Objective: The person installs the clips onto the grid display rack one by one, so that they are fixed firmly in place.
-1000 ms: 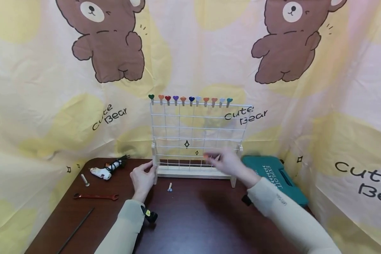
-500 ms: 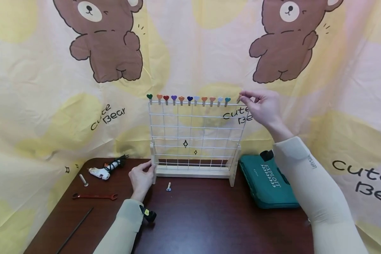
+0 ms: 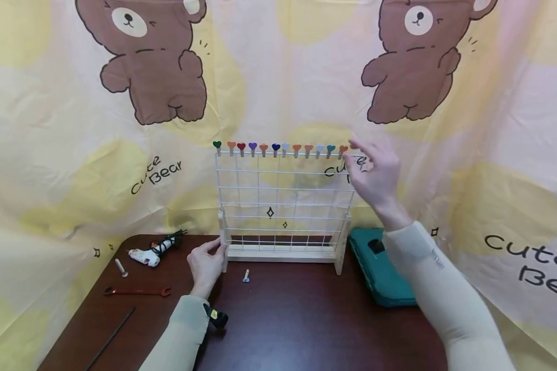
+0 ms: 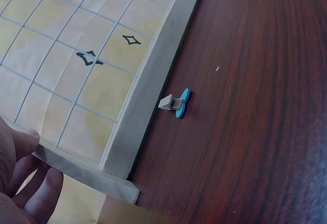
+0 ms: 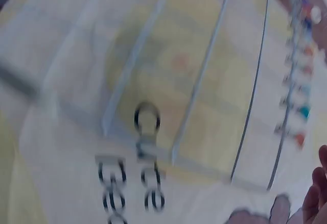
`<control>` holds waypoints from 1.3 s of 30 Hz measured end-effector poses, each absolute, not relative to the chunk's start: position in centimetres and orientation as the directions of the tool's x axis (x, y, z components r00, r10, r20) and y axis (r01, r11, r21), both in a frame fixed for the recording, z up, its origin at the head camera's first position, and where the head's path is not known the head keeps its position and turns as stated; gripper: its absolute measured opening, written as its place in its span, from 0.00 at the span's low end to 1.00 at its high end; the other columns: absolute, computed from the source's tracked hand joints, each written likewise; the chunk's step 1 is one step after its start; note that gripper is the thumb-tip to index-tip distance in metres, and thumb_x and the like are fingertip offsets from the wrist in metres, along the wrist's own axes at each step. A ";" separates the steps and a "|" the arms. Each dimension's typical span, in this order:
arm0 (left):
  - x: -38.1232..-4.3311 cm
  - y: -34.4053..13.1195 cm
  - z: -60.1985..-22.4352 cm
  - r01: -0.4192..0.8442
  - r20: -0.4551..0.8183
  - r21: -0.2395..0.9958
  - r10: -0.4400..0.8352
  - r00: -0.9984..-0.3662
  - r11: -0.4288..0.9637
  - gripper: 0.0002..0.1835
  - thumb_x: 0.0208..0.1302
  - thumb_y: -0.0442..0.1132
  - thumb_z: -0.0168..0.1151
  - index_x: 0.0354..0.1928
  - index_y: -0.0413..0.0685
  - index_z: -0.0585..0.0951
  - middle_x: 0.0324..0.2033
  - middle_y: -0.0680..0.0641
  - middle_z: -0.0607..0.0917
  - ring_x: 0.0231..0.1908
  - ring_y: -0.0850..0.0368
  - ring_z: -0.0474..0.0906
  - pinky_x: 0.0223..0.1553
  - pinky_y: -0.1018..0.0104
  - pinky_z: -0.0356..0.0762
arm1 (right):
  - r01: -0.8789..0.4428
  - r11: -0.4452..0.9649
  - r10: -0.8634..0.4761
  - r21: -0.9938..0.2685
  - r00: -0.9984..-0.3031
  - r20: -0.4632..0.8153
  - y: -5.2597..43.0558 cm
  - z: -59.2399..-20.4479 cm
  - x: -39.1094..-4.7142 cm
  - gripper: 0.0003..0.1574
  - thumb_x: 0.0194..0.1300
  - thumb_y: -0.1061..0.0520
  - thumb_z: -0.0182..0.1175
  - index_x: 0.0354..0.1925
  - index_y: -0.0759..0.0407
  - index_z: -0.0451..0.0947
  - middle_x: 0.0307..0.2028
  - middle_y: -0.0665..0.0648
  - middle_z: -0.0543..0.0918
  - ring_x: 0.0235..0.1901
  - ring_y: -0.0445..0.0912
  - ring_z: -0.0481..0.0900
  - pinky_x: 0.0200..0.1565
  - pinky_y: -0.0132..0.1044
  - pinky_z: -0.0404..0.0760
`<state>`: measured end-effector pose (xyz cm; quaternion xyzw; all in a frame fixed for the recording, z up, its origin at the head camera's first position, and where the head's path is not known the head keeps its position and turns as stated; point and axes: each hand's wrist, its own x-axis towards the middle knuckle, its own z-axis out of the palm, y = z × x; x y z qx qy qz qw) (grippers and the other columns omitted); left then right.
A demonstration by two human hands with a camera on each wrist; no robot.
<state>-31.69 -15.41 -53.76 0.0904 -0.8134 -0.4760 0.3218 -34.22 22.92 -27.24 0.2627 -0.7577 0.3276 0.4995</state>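
Observation:
A white wire grid stands upright in a wooden stand. Several heart-topped clothespins line its top wire. At the right end of that row sits an orange heart clothespin. My right hand is beside it, thumb and forefinger spread apart and holding nothing; the right wrist view shows a gap between the fingers and this clothespin. My left hand pinches the stand's left upright, thumb on one side and fingers on the other. A light-blue heart clothespin lies on the table in front of the base.
On the table's left are a glue gun with a wrapped cord, a bolt, a red wrench and a thin dark rod. A teal tool case lies at the right, partly behind my right forearm. A patterned cloth hangs behind.
My right hand rose from low before the grid to the top wire's right end with an orange clothespin, which is now clipped there and released. My left hand has stayed on the upright.

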 end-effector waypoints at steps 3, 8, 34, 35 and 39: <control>-31.7 -15.4 -53.8 0.164 0.442 0.828 -0.443 -0.780 0.536 0.13 0.61 0.39 0.80 0.47 0.51 0.94 0.37 0.44 0.94 0.37 0.46 0.91 0.39 0.48 0.84 | -0.824 0.533 -0.086 -0.193 -0.279 0.956 20.9 -30.2 -32.7 0.16 0.57 0.67 0.75 0.46 0.65 0.91 0.40 0.63 0.92 0.34 0.57 0.86 0.36 0.33 0.78; -31.7 -15.4 -53.8 0.167 0.440 0.833 -0.449 -0.778 0.527 0.12 0.60 0.39 0.81 0.47 0.52 0.94 0.37 0.45 0.94 0.36 0.46 0.91 0.39 0.48 0.83 | -0.845 0.408 -0.319 -0.346 -0.487 0.813 16.8 -36.9 -31.0 0.14 0.60 0.70 0.73 0.46 0.64 0.91 0.37 0.60 0.92 0.32 0.49 0.89 0.26 0.35 0.85; -31.6 -15.2 -53.9 0.203 0.465 0.829 -0.440 -0.768 0.521 0.12 0.59 0.38 0.81 0.47 0.51 0.94 0.38 0.44 0.94 0.43 0.43 0.90 0.45 0.46 0.83 | -0.878 0.479 -0.870 -0.026 -0.478 0.123 5.5 -52.6 -33.3 0.20 0.66 0.63 0.69 0.50 0.40 0.92 0.41 0.40 0.86 0.40 0.34 0.82 0.45 0.30 0.81; -31.6 -15.3 -53.9 0.197 0.462 0.831 -0.446 -0.767 0.520 0.12 0.59 0.38 0.81 0.46 0.51 0.94 0.38 0.44 0.94 0.43 0.43 0.90 0.45 0.46 0.83 | -0.876 0.481 -0.867 -0.039 -0.482 0.126 5.6 -52.6 -33.3 0.21 0.65 0.64 0.68 0.50 0.41 0.91 0.42 0.41 0.86 0.41 0.34 0.82 0.46 0.30 0.82; -31.7 -15.4 -53.8 0.186 0.454 0.833 -0.451 -0.769 0.521 0.13 0.59 0.38 0.81 0.47 0.52 0.94 0.38 0.43 0.93 0.43 0.42 0.90 0.46 0.45 0.83 | -0.875 0.484 -0.872 0.002 -0.482 0.089 5.9 -52.4 -33.6 0.22 0.63 0.64 0.69 0.50 0.42 0.92 0.42 0.41 0.86 0.42 0.35 0.83 0.46 0.30 0.82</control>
